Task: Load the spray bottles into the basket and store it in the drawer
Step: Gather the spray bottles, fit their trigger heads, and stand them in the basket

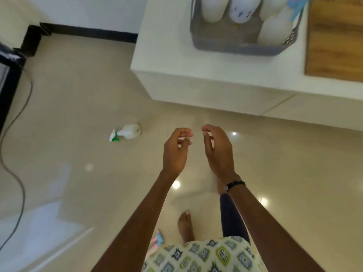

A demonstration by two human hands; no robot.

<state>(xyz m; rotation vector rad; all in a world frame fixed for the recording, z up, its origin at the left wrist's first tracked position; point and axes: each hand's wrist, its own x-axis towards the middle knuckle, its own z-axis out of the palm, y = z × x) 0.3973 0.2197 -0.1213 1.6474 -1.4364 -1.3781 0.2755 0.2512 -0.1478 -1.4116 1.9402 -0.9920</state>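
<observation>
A grey basket (233,47) stands on the white cabinet top (167,55) at the upper right, with three white spray bottles (275,30) upright inside it. One more white spray bottle with a green and white trigger head (127,132) lies on its side on the floor, left of my hands. My left hand (176,152) and my right hand (218,150) hang in front of me over the floor, fingers loosely curled, holding nothing. Both are well below the basket and apart from the fallen bottle.
The white cabinet has a wooden panel (334,36) on its right part and a seam (275,107) on its front face. A grey cable (17,173) snakes over the glossy tiled floor at the left beside a dark stand (7,75). My bare foot (185,226) is on the floor below.
</observation>
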